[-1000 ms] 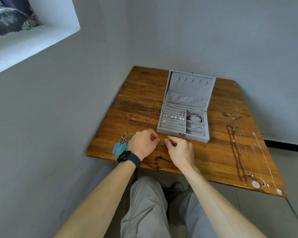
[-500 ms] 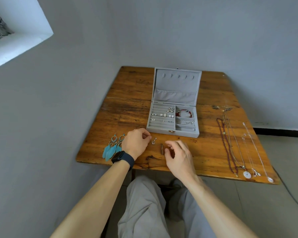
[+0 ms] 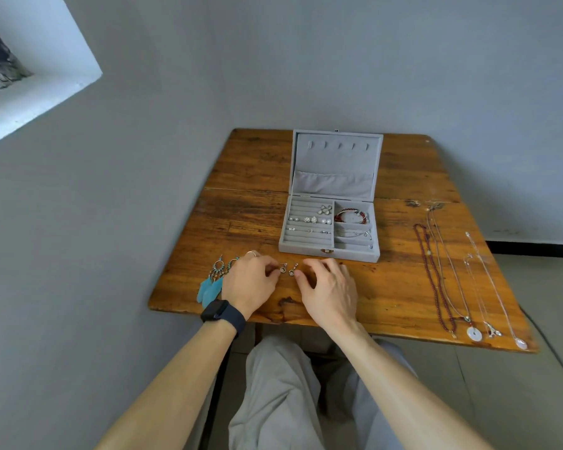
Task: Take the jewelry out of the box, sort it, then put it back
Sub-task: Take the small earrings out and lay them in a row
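The left hand (image 3: 251, 280) has its fingers curled in, the tips meeting one of two small silver drop earrings (image 3: 283, 268) on the worn wooden table (image 3: 397, 287) — whether they pinch it, I cannot tell. The right hand (image 3: 330, 292) arches loosely and grips nothing, its thumb just beside the other earring. Teal feather earrings (image 3: 210, 284) lie beside the left wrist. The open grey velvet jewellery box (image 3: 299, 248) sits just beyond the hands, and long necklaces (image 3: 474, 333) lie stretched out well to the right.

Setting: plain room corner, likely a home; you sit at a worn wooden table (image 3: 257, 170) set against grey-painted walls (image 3: 143, 164). Deep white window recess (image 3: 43, 82) at your upper left; tiled floor (image 3: 517, 404) and dark skirting (image 3: 533, 248) at your right.
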